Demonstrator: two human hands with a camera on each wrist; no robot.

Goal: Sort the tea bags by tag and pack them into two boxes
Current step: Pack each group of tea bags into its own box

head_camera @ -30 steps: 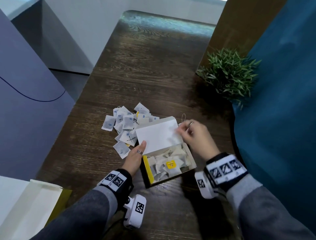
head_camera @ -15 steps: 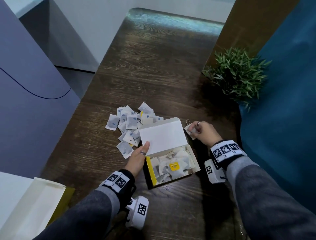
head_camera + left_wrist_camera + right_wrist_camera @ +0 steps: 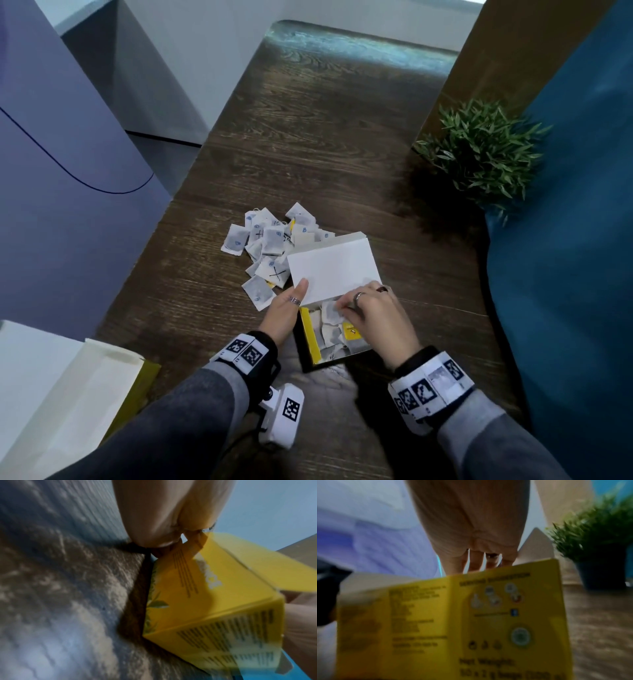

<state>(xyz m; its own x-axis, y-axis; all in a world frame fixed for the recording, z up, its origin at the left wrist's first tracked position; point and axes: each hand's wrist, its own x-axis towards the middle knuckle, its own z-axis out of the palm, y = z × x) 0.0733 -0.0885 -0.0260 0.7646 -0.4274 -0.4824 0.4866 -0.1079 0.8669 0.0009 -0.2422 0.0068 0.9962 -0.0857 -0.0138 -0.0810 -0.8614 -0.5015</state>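
An open yellow tea box (image 3: 310, 337) stands at the near middle of the wooden table, its white-lined lid (image 3: 334, 270) raised, with several tea bags and a yellow tag inside. My left hand (image 3: 286, 308) is at the box's left side; its thumb lies on the lid's inner face and its fingers sit behind the flap (image 3: 190, 545). Over the box's mouth my right hand (image 3: 371, 313) pinches one tea bag (image 3: 329, 311). A loose pile of tea bags (image 3: 270, 246) lies just left of and behind the box. The right wrist view shows only the box's printed side (image 3: 453, 615).
A second open box (image 3: 78, 394) with a pale lid sits at the lower left table corner. A potted green plant (image 3: 486, 154) stands at the right edge, against a blue panel. Bare dark wood stretches beyond the pile.
My right hand took a tea bag from the table right of the box and carried it left, over the box's opening. The left hand stayed on the lid.
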